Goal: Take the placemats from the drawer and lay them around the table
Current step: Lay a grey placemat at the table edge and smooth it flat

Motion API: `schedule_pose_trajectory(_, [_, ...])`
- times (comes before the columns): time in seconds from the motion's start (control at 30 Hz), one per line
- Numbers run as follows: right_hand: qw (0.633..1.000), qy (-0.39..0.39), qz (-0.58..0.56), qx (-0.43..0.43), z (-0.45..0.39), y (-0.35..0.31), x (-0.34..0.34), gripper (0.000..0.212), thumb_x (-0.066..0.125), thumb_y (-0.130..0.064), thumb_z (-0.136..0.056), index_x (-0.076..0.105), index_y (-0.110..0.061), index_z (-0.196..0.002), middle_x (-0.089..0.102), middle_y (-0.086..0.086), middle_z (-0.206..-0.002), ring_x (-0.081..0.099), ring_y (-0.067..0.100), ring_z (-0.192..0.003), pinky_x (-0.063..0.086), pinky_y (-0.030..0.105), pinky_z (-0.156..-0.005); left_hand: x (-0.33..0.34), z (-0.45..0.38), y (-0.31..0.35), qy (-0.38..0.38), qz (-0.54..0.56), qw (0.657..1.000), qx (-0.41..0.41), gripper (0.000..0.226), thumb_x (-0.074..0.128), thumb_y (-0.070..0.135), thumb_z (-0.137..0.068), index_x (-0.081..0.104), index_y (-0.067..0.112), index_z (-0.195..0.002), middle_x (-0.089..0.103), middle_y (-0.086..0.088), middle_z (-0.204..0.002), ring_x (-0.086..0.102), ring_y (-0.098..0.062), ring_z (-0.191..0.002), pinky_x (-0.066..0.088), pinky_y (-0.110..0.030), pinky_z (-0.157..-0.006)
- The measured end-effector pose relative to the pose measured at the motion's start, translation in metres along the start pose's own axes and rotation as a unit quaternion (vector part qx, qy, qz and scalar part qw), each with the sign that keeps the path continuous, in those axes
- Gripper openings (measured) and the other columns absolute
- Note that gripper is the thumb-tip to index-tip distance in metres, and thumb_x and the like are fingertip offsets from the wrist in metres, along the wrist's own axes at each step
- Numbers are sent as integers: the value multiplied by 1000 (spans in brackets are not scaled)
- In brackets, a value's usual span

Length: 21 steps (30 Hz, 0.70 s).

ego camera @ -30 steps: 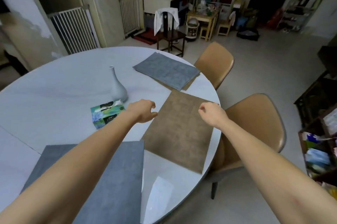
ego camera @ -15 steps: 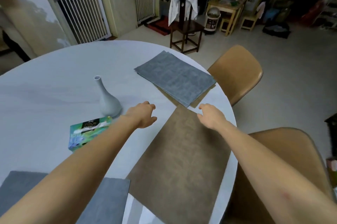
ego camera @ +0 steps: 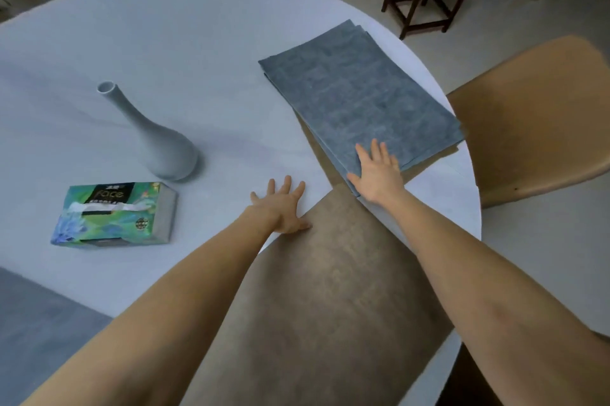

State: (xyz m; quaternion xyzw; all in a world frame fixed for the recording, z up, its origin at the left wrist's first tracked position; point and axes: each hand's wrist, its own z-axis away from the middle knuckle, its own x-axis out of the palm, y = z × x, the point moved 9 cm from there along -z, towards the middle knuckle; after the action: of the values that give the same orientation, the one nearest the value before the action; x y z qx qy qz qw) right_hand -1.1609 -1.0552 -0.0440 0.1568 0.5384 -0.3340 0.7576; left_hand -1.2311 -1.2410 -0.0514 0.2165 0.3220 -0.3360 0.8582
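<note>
Placemats: grey placemat point(ego camera: 39, 333) at the surface's point(ego camera: 198, 25) near-left edge; tissue box point(ego camera: 115, 214); vase point(ego camera: 158, 144); left hand point(ego camera: 280, 207), fingers spread flat beside the brown placemat point(ego camera: 330, 306); right hand point(ego camera: 376, 174), fingers flat on the grey stack point(ego camera: 356, 91).

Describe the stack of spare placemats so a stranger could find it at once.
Start at the round white table and go to its far right edge, beside the tan chair. The stack lies there under the right hand. Unlike the single brown mat nearer the person, it is several layered mats with a grey one on top.
</note>
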Motion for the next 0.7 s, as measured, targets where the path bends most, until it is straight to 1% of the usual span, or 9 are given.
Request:
schedule_pose_trajectory(0.1, [1000, -24, 8, -3, -8, 6, 10, 70, 36, -48, -99, 0, -24, -154, -7, 12, -161, -5, 28, -149, 4, 44, -121, 14, -6, 2, -1, 14, 1000, -8, 102, 56, 60, -85, -16, 32, -151, -29, 3, -157, -21, -32, -146, 6, -65, -114])
schedule_pose_trajectory(0.27, [996, -14, 80, -35, -8, -9, 8, 64, 38, -34, -101, 7, -14, -153, 6, 26, -157, 10, 40, -146, 24, 47, -114, 10, -7, -2, 21, 37, 999, 7, 98, 57, 56, -87, -11, 32, -152, -24, 3, -159, -19, -31, -147, 8, -64, -115])
schedule_pose_trajectory(0.33, [989, -2, 141, -47, -9, -20, 4, 66, 52, -20, -95, 17, -3, -149, 25, 35, -147, 32, 44, -136, 40, 46, -103, 10, -6, -2, 23, 32, 999, 4, 97, 57, 57, -87, -11, 32, -153, -24, 3, -159, -18, -31, -147, 9, -64, -115])
schedule_pose_trajectory(0.4, [983, 38, 169, -64, -9, -28, -10, 50, 53, -2, -90, 37, 1, -137, 50, 29, -127, 53, 39, -114, 50, 41, -85, 12, -7, -1, 14, 25, 1000, 6, 97, 56, 57, -87, -11, 32, -152, -24, 3, -159, -18, -31, -147, 10, -64, -115])
schedule_pose_trajectory(0.5, [984, 107, 132, -53, -4, -26, -44, 24, 44, 8, -90, 57, -2, -108, 65, 18, -103, 65, 34, -94, 46, 37, -67, 2, -7, -6, 4, 47, 999, 7, 91, 55, 57, -88, -1, 30, -154, -13, 3, -162, -7, -29, -149, 16, -58, -117])
schedule_pose_trajectory(0.53, [981, 145, 116, -49, 1, -24, -60, 23, 44, 9, -89, 58, -2, -103, 66, 17, -97, 66, 34, -88, 42, 36, -62, -8, -5, -8, 26, 67, 997, 7, 84, 54, 55, -90, 7, 27, -155, -1, 2, -163, 4, -28, -150, 22, -53, -117])
schedule_pose_trajectory(0.6, [963, 241, 97, -70, 22, -24, -95, 24, 52, 15, -78, 60, -2, -94, 64, 16, -81, 65, 33, -72, 39, 34, -56, -40, 7, -8, 129, 103, 986, 16, 70, 51, 45, -94, 21, 22, -153, 23, -2, -159, 29, -26, -143, 33, -43, -112])
schedule_pose_trajectory(0.63, [949, 289, 93, -86, 36, -24, -112, 26, 53, 16, -72, 61, -3, -89, 62, 15, -73, 62, 32, -65, 42, 34, -56, -57, 17, -5, 192, 111, 975, 26, 66, 51, 41, -95, 24, 21, -152, 29, -4, -156, 35, -25, -139, 36, -41, -110])
schedule_pose_trajectory(0.7, [922, 358, 93, -118, 65, -22, -140, 30, 41, 9, -74, 61, -5, -90, 59, 12, -73, 59, 32, -66, 45, 37, -65, -88, 42, 6, 295, 111, 947, 64, 67, 54, 37, -94, 23, 20, -152, 28, -7, -156, 31, -27, -141, 32, -42, -113])
